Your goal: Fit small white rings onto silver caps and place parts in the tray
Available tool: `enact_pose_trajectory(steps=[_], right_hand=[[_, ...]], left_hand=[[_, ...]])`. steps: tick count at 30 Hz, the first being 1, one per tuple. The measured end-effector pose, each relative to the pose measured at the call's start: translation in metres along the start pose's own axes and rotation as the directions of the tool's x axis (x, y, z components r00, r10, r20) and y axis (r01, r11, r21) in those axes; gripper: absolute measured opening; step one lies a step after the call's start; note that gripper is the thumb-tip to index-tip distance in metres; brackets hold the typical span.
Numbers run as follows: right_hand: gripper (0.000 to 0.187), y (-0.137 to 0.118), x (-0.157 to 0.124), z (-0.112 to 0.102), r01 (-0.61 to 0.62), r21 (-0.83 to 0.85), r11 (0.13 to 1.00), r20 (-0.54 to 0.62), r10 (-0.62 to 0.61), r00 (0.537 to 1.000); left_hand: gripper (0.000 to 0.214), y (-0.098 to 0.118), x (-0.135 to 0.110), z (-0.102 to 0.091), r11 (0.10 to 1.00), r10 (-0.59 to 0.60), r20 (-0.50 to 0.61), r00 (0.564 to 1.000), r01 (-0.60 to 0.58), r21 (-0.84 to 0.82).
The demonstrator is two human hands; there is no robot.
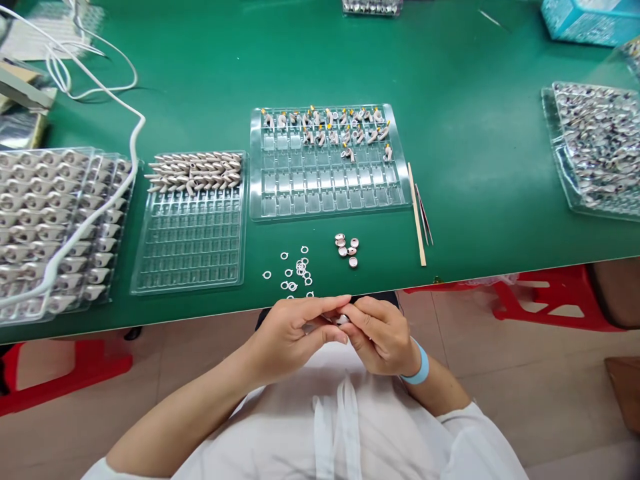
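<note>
My left hand (290,330) and my right hand (380,333) meet at the near edge of the green table (450,133), fingers pinched together around a small white part (341,319) that is mostly hidden. Just beyond my hands lie several small white rings (296,270) and a few round silver caps (347,248). A clear tray (327,160) in the middle holds small grey parts with yellow tips in its top rows. Left of it another clear tray (193,223) holds a row of grey parts.
A wooden stick (417,213) and tweezers (424,215) lie right of the middle tray. Stacked trays of grey parts (55,227) sit far left under a white cable (100,207). A tray of shiny pieces (597,147) is at the right. Red stools stand under the table.
</note>
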State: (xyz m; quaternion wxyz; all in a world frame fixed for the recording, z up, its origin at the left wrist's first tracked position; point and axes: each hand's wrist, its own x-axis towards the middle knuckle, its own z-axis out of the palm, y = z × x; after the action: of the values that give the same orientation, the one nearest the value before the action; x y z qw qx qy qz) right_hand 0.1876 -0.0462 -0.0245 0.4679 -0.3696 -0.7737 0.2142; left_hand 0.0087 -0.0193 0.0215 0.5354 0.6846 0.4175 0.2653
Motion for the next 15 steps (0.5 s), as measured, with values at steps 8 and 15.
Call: enact_pose_trajectory(steps=[8, 15], right_hand=[[0.029, -0.0029, 0.0033, -0.0011, -0.014, 0.003, 1.0, -0.038, 0.014, 0.999], [0.028, -0.0017, 0.0036, 0.0003, -0.006, 0.051, 0.999, -0.03, 0.008, 1.0]], left_hand=[[0.035, -0.0041, 0.0005, 0.0058, 0.994, 0.096, -0.076, 0.992, -0.092, 0.053], [0.03, -0.0061, 0.0002, 0.0064, 0.995, 0.088, -0.081, 0.993, -0.084, 0.051]])
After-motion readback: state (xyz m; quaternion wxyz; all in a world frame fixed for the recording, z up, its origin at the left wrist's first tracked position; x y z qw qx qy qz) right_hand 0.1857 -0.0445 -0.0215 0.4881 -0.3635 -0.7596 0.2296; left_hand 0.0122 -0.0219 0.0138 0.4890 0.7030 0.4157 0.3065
